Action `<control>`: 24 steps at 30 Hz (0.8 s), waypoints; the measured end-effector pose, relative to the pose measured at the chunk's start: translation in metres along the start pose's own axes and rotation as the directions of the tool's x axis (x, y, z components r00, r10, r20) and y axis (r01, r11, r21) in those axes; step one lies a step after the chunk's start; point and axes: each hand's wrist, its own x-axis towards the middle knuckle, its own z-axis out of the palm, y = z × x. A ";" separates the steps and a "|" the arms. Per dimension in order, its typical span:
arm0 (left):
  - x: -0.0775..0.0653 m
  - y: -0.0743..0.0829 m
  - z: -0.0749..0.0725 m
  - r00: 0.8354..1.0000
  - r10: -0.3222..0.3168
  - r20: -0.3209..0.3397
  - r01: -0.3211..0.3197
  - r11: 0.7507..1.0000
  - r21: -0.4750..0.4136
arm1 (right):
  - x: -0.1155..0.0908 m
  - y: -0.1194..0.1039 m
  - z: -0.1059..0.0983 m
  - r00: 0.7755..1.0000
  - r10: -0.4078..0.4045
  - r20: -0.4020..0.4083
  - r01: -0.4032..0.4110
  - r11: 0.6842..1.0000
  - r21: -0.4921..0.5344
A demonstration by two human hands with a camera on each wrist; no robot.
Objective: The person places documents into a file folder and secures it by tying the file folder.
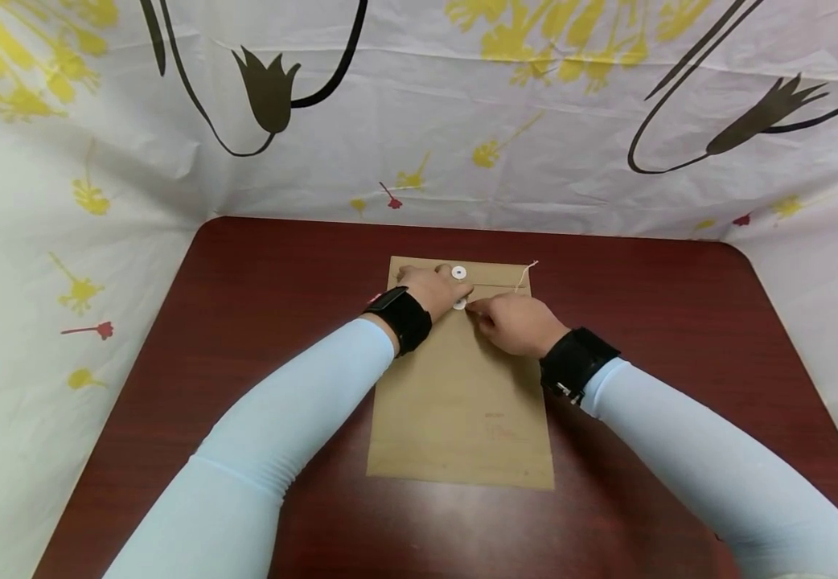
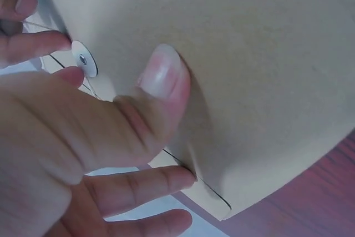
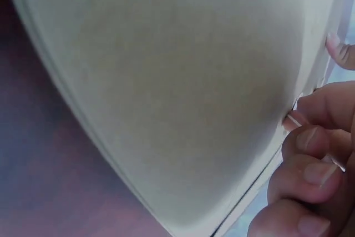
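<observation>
A brown paper string-tie envelope (image 1: 462, 418) lies flat on the table, its flap at the far end. Two white button discs sit on it: the upper disc (image 1: 458, 273) on the flap, the lower disc (image 1: 460, 305) just below, partly covered by fingers. My left hand (image 1: 428, 291) rests over the flap, with thumb and fingers spread on the paper. Beside the lower disc, my right hand (image 1: 516, 323) pinches the thin white string (image 2: 39, 25), its other fingers curled. A loose string end (image 1: 527, 272) sticks out past the flap's right side.
The dark red-brown wooden table (image 1: 274, 338) extends around the envelope on all sides. White cloth (image 1: 390, 121) with printed flowers hangs behind and at both sides of it. Black bands (image 1: 578, 362) circle both wrists.
</observation>
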 end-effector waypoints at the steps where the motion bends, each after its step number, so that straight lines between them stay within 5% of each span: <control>1: 0.001 0.000 0.000 1.000 0.001 0.000 -0.001 1.000 -0.005 | -0.001 -0.001 0.000 1.000 0.007 0.001 -0.007 1.000 0.004; 7: 0.005 0.000 0.003 1.000 -0.003 -0.006 0.003 1.000 -0.011 | -0.005 -0.005 0.000 0.998 0.041 0.048 -0.046 0.993 0.109; 15: 0.008 -0.001 0.008 0.999 -0.002 -0.037 0.001 1.000 -0.016 | -0.006 -0.003 0.005 0.996 0.088 0.028 -0.090 0.992 0.091; 21: 0.007 -0.002 0.007 1.000 0.005 -0.017 -0.005 1.000 0.012 | -0.003 -0.003 0.007 0.990 0.069 0.123 -0.114 0.906 0.408; 24: 0.006 -0.004 0.007 0.999 0.021 -0.024 -0.021 1.000 0.009 | -0.004 -0.003 0.007 0.988 0.060 0.140 -0.120 0.875 0.469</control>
